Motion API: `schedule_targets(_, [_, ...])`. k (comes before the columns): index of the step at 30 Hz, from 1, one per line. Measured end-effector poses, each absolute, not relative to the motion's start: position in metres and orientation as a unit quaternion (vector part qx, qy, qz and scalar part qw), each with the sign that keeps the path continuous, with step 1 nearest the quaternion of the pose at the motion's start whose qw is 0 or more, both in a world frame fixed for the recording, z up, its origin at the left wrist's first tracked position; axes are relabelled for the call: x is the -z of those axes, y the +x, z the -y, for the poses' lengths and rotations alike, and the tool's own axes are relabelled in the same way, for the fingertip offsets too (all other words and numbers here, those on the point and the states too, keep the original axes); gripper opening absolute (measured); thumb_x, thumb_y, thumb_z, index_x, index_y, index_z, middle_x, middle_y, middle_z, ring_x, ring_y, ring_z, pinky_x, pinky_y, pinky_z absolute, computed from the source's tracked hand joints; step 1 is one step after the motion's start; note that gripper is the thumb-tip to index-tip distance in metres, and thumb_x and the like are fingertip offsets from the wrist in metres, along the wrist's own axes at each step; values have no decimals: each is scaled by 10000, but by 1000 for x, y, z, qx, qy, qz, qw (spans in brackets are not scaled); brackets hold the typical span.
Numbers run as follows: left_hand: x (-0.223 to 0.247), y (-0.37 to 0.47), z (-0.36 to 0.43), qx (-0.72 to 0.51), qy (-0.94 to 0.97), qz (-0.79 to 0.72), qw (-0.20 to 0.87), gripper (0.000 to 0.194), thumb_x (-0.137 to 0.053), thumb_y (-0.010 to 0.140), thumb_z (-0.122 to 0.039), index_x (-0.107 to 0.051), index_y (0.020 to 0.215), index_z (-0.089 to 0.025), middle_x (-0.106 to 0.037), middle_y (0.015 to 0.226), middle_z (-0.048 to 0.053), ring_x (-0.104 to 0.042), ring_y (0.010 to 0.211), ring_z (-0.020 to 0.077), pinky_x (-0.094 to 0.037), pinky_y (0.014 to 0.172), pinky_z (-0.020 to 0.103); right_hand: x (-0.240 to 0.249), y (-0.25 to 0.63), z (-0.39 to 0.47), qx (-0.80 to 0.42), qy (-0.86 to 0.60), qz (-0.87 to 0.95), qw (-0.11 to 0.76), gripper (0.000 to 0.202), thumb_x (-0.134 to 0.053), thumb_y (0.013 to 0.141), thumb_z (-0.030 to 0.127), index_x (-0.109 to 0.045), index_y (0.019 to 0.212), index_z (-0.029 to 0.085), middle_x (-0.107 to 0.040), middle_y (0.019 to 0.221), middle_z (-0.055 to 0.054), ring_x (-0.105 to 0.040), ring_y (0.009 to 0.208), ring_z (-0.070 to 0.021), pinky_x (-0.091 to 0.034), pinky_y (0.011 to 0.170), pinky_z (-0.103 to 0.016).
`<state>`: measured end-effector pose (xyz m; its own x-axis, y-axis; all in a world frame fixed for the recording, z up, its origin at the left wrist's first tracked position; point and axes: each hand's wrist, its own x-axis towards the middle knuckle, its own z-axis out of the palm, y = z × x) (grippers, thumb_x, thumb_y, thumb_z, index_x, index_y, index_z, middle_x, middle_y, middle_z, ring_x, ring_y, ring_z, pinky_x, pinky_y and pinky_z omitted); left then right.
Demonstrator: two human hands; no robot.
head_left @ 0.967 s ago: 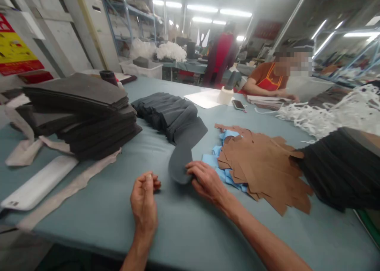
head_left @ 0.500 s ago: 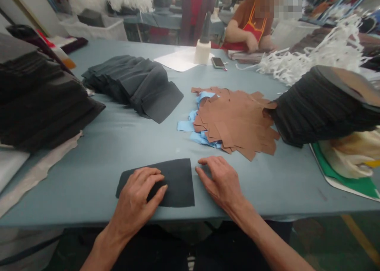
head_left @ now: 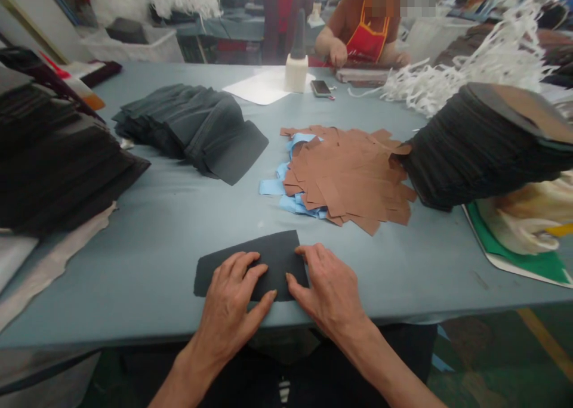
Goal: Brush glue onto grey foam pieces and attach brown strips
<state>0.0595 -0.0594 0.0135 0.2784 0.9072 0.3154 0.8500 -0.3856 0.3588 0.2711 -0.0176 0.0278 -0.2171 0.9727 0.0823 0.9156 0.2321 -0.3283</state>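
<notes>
A dark grey piece of material point(head_left: 277, 259) lies flat near the table's front edge. My left hand point(head_left: 235, 294) rests on its lower middle, thumb spread away from the fingers. At the piece's right end is my right hand point(head_left: 329, 283), its thumb and fingertips touching the surface, with a gap between thumb and forefinger. Neither hand is closed round anything. Beyond the hands spreads a heap of brown pieces point(head_left: 349, 175), with light blue strips point(head_left: 272, 187) sticking out at its left side.
Dark stacks stand at the left point(head_left: 54, 157) and right point(head_left: 478, 145). A fanned dark grey pile point(head_left: 188, 127) lies back left. Farther back are a cream-coloured container point(head_left: 296, 74), a phone point(head_left: 321, 88), white strips point(head_left: 474, 68) and a person in a red apron point(head_left: 367, 38).
The dark piece has shifted right and turned slightly, with my left hand on it. My right hand has come onto its right end. The camera view has also shifted. The person's hands across the table have moved.
</notes>
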Motion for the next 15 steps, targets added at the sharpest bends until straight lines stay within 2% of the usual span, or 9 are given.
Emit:
schedule_targets(5, [-9,86,57,-265,782,-552,112,303,-633,1002,-319,-649,1292,-233,-652,1438,130,-538,1368,371,-452,1104,543,-29,300,31,-76,-620,765,157,210,-663,909,228,-650,1119,237,-737,1036,-63,-711,926,-251,-531,797,-360])
schedule_targets(9, [-11,91,62,-281,768,-562,125,300,-645,973,-255,-655,1273,-246,-667,1417,123,-555,1355,367,-469,1099,567,-34,302,34,-59,-563,790,236,162,-579,1002,237,-640,1152,238,-750,1175,-81,-720,1049,-258,-546,883,-375])
schedule_targets(11, [-6,95,65,-287,761,-570,116,318,-650,942,-214,-662,1258,-249,-684,1404,115,-586,1334,357,-495,1090,563,-24,301,30,-12,-492,827,273,189,-508,1065,270,-652,1186,247,-760,1224,-78,-731,1070,-241,-545,935,-371])
schedule_targets(13, [8,98,64,-309,753,-574,94,302,-685,910,-267,-688,1212,-250,-726,1344,110,-646,1271,350,-536,1055,543,2,301,21,27,-427,843,326,283,-415,1101,325,-685,1139,248,-780,1148,-79,-753,980,-222,-558,871,-357])
schedule_targets(15, [24,98,56,-347,744,-566,76,237,-758,854,-409,-738,1045,-271,-794,1142,93,-728,1093,331,-600,918,480,39,302,7,52,-364,856,363,318,-433,1092,395,-721,1056,267,-799,1044,-74,-765,876,-220,-575,786,-348])
